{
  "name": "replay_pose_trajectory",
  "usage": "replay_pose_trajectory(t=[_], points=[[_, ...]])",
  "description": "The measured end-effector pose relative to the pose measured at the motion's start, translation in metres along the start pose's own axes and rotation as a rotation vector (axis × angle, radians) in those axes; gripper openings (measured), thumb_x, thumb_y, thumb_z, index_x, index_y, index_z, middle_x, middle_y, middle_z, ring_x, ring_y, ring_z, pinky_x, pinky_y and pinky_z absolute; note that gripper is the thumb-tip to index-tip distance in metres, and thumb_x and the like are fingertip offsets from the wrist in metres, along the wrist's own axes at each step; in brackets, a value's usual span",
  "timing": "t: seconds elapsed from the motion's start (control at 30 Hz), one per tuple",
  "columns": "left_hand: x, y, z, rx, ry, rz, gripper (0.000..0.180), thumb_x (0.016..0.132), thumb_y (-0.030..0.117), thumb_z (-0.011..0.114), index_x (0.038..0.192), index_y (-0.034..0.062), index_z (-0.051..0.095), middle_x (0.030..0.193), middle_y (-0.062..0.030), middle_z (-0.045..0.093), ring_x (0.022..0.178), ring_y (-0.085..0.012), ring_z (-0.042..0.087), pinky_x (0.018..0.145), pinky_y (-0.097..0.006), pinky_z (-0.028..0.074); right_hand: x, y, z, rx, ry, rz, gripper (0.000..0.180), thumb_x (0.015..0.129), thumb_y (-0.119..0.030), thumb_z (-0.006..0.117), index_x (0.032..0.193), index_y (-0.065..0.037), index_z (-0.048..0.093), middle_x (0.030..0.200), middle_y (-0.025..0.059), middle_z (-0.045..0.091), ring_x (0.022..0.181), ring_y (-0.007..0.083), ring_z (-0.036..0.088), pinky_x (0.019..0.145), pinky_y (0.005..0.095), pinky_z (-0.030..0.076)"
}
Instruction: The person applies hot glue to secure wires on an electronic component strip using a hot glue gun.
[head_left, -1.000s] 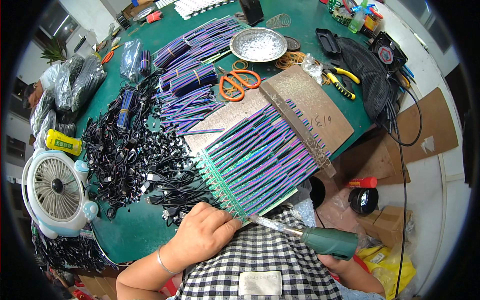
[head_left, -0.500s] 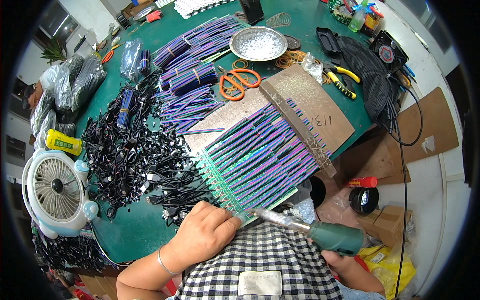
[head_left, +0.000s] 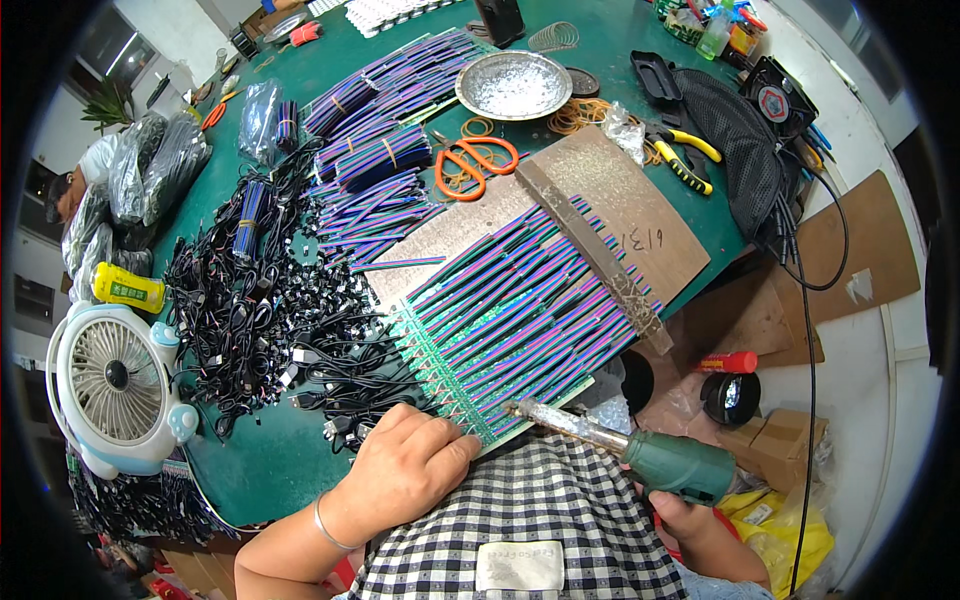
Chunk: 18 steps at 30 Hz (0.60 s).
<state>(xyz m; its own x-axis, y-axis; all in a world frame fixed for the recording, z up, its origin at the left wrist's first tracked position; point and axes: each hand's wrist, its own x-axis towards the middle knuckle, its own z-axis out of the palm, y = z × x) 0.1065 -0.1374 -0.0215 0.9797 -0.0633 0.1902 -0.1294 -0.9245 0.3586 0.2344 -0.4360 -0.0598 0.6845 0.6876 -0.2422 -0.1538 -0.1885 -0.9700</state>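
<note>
My right hand (head_left: 680, 513), low on the right, is closed round a heat gun (head_left: 685, 467) with a green body and a long metal barrel. The barrel points left, its tip over the near edge of a green circuit board panel (head_left: 455, 405). The fingers of my left hand (head_left: 415, 462) are curled together at the panel's near left corner; their tips are hidden. Rows of flat multicoloured ribbon wires (head_left: 530, 300) run across the panel, with black cables at its left edge. A metal bar (head_left: 590, 245) lies across the wires' far ends.
A brown board (head_left: 640, 190) lies beneath the wires. Left are a heap of black cables (head_left: 235, 310) and a fan (head_left: 115, 372). Orange-handled scissors (head_left: 470, 165), a metal bowl (head_left: 515, 85) of silvery bits and yellow-black pliers (head_left: 685, 160) lie farther back. A black cord (head_left: 805, 380) hangs at right.
The heat gun has shifted slightly right and toward my body, and its barrel tip now shows more sharply over the panel's edge. My left hand has stayed in place.
</note>
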Motion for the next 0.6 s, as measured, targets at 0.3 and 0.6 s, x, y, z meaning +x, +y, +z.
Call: replay_pose_trajectory(t=[0.3, 0.6], points=[[-0.001, 0.001, 0.004, 0.05, 0.061, 0.018, 0.024, 0.064, 0.007, 0.072, 0.087, 0.011, 0.066, 0.075, 0.0014, 0.057, 0.063, -0.0156, 0.054, 0.063, -0.03, 0.041, -0.001, 0.0, 0.005, 0.029, 0.072, -0.004, 0.046, 0.078, -0.028, 0.062, 0.11, 0.004, 0.06, 0.099, 0.0077, 0.063, 0.077, 0.0131, 0.056, 0.069, 0.0256, 0.045], [-0.012, 0.008, -0.004, 0.166, 0.038, -0.071, 0.039, 0.058, 0.021, 0.078, 0.094, 0.0169, 0.064, 0.096, 0.0009, 0.058, 0.095, -0.0217, 0.054, 0.081, -0.04, 0.038, 0.002, -0.003, 0.0, 0.085, 0.038, -0.028, 0.033, 0.075, -0.006, 0.066, 0.107, 0.002, 0.06, 0.094, 0.0082, 0.064, 0.082, 0.0166, 0.062, 0.075, 0.0297, 0.049]])
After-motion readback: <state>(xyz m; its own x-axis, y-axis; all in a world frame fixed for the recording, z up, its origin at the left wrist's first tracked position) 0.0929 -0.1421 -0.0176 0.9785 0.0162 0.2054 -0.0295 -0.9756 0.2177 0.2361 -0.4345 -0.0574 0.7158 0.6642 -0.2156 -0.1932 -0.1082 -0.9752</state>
